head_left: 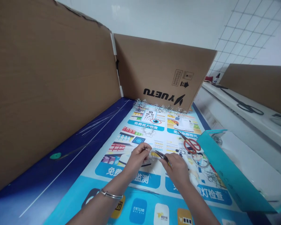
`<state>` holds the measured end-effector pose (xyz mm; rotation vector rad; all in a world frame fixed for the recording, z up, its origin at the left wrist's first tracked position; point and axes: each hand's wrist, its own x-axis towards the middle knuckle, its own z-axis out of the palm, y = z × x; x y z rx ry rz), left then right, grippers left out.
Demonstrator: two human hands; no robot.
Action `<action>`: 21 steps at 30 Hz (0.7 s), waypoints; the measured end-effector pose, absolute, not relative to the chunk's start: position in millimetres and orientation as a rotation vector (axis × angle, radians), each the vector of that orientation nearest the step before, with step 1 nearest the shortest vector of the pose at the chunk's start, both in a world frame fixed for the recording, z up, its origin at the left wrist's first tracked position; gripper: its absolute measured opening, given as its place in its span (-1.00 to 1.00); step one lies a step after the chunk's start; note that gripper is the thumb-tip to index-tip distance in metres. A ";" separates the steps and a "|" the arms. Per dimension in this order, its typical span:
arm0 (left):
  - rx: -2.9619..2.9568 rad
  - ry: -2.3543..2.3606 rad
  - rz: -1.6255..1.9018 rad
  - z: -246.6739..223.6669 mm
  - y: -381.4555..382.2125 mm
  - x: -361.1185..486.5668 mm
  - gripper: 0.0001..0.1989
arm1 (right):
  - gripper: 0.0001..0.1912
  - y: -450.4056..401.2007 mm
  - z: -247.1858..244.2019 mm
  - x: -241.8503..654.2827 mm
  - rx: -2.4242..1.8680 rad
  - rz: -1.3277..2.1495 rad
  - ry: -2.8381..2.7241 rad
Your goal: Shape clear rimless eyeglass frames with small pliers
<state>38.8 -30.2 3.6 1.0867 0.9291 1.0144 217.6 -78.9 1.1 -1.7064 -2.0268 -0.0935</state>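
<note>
My left hand (140, 155) is closed in a pinch on a small clear piece, too small to make out fully. My right hand (176, 167) is wrapped round a pair of pliers (163, 156) whose dark jaws point left, close to the fingertips of my left hand. Red-handled scissors (192, 145) lie to the right beyond my right hand, with a clear ring-shaped roll (200, 159) beside them. Beyond my hands, a small clear beaded loop (148, 132) rests on the printed sheet (148, 184).
Cardboard panels (49, 84) stand at the left and back, with a row of clear wire pieces (164, 108) along the back one. A teal-edged box (234, 172) is at the right. A green item (55, 156) lies left. Black scissors (250, 108) rest on a white ledge.
</note>
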 end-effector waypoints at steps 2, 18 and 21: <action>1.088 0.928 1.015 5.0 -30.6 39.4 -0.80 | -0.66 -79.0 1.4 217.3 -1.699 -0.099 -2.041; 1.191 1.003 1.046 8.7 -31.9 44.4 -0.77 | -0.64 -82.3 3.8 217.7 -1.775 -0.077 -2.082; 1.213 1.009 1.057 6.8 -32.6 45.6 -0.78 | -0.65 -83.0 4.4 217.6 -1.771 -0.073 -2.085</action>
